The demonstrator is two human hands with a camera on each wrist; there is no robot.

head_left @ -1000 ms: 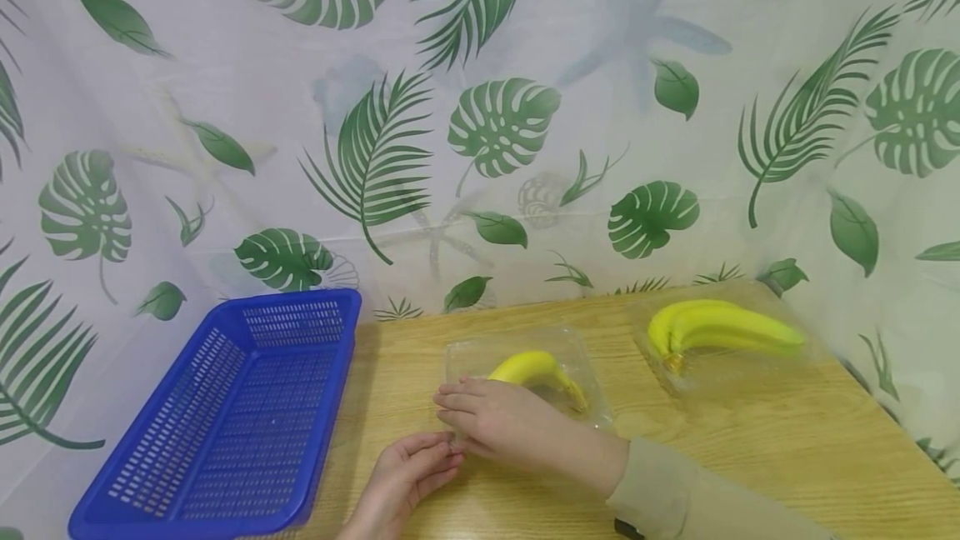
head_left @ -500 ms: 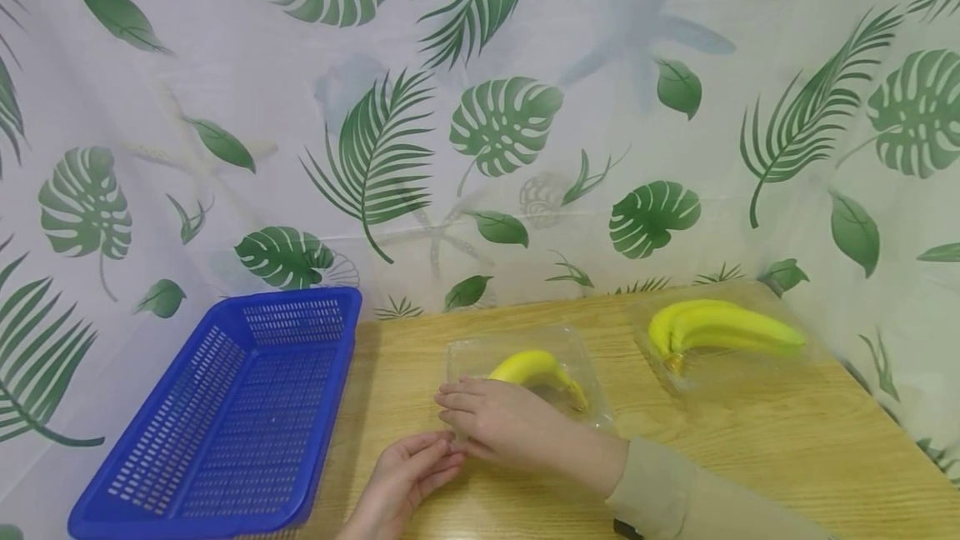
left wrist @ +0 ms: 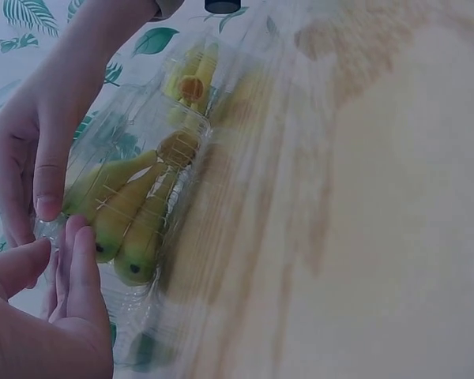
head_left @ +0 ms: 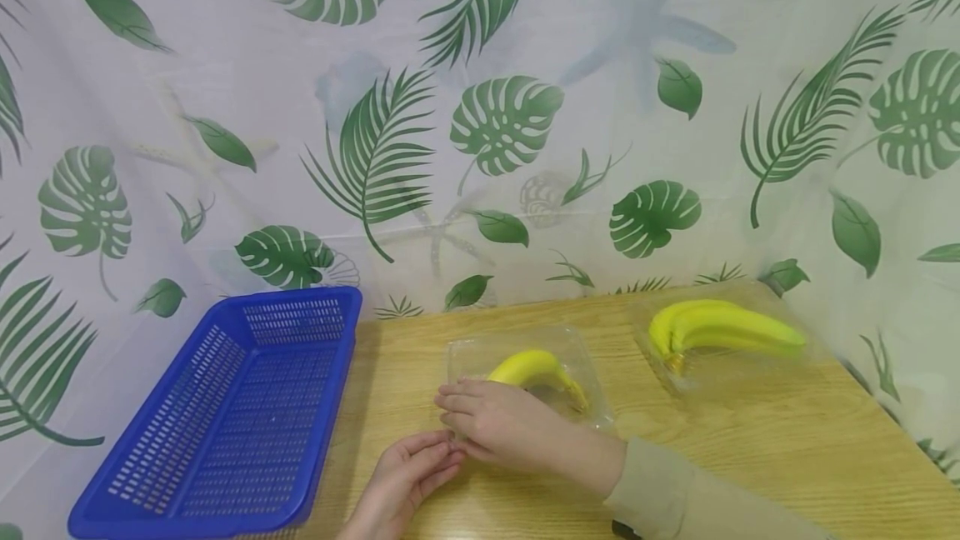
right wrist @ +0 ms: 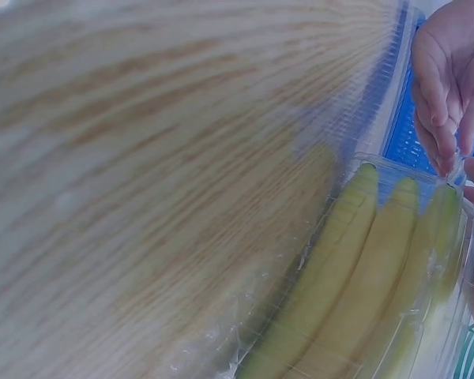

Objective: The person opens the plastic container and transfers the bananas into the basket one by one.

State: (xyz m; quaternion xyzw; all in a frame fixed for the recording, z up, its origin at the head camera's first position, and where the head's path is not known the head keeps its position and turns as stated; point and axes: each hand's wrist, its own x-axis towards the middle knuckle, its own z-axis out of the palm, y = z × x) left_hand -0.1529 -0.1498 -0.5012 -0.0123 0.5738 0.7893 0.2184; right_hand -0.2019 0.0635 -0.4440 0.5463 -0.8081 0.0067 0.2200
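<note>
A clear plastic clamshell box (head_left: 577, 357) lies on the wooden table, with a small bunch of bananas (head_left: 532, 367) inside; their tips and joined stem show in the left wrist view. My left hand (head_left: 408, 473) pinches the near left corner of this box between thumb and fingers. Over the box's left side reaches my right hand (head_left: 502, 423), its fingers laid across the plastic and its thumb down at the edge beside my left fingertips. Part of the bananas is hidden behind my right hand in the head view. Whether the corner is fastened cannot be seen.
A blue perforated plastic basket (head_left: 262, 407) stands on the left, with nothing in it. Toward the back right sits a second clear box with bananas (head_left: 723, 327). A leaf-patterned sheet (head_left: 510, 123) hangs behind the wooden table (head_left: 787, 448).
</note>
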